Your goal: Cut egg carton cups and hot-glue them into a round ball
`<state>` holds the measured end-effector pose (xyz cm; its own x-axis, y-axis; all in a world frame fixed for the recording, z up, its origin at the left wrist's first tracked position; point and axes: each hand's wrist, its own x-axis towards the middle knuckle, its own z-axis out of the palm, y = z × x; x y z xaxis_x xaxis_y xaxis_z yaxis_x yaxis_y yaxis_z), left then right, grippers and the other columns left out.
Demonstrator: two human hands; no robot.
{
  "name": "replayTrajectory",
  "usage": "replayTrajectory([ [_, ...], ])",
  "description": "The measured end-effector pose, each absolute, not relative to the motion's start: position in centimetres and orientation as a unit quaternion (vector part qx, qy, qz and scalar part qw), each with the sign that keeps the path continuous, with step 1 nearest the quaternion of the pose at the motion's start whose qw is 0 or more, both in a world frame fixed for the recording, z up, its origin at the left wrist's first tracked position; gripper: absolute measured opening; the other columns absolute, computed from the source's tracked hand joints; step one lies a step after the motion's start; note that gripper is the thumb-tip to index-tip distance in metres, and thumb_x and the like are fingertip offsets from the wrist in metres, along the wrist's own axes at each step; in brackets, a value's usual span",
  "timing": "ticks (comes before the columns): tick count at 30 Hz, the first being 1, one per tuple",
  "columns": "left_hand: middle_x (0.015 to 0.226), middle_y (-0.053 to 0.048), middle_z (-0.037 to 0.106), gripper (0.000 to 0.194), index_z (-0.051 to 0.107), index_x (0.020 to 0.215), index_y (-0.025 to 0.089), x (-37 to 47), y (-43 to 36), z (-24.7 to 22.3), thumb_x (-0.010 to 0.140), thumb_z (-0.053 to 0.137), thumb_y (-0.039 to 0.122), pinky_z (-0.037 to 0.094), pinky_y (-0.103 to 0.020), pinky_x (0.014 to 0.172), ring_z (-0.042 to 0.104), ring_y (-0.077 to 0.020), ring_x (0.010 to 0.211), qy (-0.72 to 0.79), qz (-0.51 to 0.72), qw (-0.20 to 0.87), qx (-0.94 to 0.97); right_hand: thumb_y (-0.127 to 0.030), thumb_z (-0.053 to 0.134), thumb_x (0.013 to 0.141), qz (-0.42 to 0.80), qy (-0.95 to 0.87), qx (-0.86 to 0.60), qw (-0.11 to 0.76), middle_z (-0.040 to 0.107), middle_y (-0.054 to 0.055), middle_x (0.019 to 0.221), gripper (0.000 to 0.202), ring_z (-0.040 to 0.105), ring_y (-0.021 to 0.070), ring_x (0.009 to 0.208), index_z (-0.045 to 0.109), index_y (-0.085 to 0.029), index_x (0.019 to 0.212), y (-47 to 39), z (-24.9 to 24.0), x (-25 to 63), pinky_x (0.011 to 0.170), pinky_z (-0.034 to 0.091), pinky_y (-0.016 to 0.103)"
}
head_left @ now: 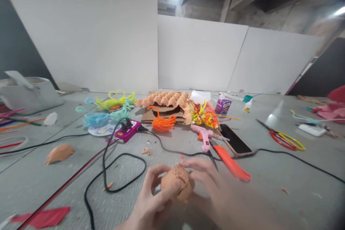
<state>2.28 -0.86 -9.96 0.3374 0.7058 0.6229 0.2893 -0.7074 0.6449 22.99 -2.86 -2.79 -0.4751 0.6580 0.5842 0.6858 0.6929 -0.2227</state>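
Observation:
My left hand (155, 196) is closed round a tan ball-like piece (181, 186), its thumb pressed across the front. The piece looks like egg-carton pulp, with crumbly bits on top. My right hand (208, 183), partly blurred, curls over the right side with its fingertips at the upper edge; its thumb is hidden. Just beyond lie a pink glue gun (204, 137) and an orange-handled cutter (232, 163). Small tan scraps (146, 151) are scattered ahead of my hands, and a curved tan shell (59, 153) rests to the left.
Black cables loop from a purple power strip (127, 130). Behind are a tan egg tray (167, 99), an orange pipe-cleaner bundle (163, 123) and yellow pipe cleaners (115, 101). A phone (235, 140) and scissors (281, 138) lie to the right. White panels (202, 50) stand behind.

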Motion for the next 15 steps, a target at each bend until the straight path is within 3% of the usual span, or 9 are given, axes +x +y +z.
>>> replayTrajectory([
  [3,0.117,-0.004,0.040,0.052,0.047,0.123,0.043,2.6,-0.9,-9.5,0.086,0.046,0.006,0.056,-0.035,0.083,0.055,-0.0215,0.106,0.266,0.476,0.201,0.814,-0.018,0.050,0.091,-0.052,-0.864,-0.372,0.335,0.067,0.009,0.108,0.014,0.065,0.0160,0.100,0.061,-0.017,0.101,-3.0,-2.6,22.9,0.086,0.054,0.023],
  [8,0.123,-0.007,0.029,0.050,0.043,0.122,0.036,2.9,-1.0,-9.2,0.080,0.065,0.022,0.054,-0.040,0.088,0.054,-0.0273,0.110,0.245,0.479,0.222,0.813,-0.014,0.041,0.093,-0.068,-0.887,-0.339,0.307,0.068,0.012,0.109,0.024,0.062,0.0159,0.106,0.059,-0.013,0.109,-3.3,-2.4,23.3,0.087,0.052,0.020],
  [11,0.120,-0.005,0.028,0.048,0.043,0.119,0.035,2.9,-1.0,-9.2,0.082,0.054,0.006,0.055,-0.033,0.085,0.056,-0.0222,0.105,0.230,0.476,0.235,0.816,-0.015,0.039,0.094,-0.065,-0.898,-0.329,0.284,0.067,0.013,0.112,0.027,0.062,0.0161,0.107,0.056,-0.012,0.116,-3.2,-3.1,23.4,0.085,0.053,0.020],
  [15,0.119,-0.005,0.027,0.053,0.043,0.116,0.034,2.9,-1.0,-8.8,0.078,0.046,-0.003,0.055,-0.031,0.084,0.056,-0.0205,0.105,0.227,0.474,0.229,0.820,-0.019,0.029,0.098,-0.074,-0.880,-0.324,0.340,0.066,0.015,0.112,0.031,0.063,0.0185,0.106,0.051,-0.015,0.118,-3.0,-4.6,23.4,0.080,0.056,0.024],
])
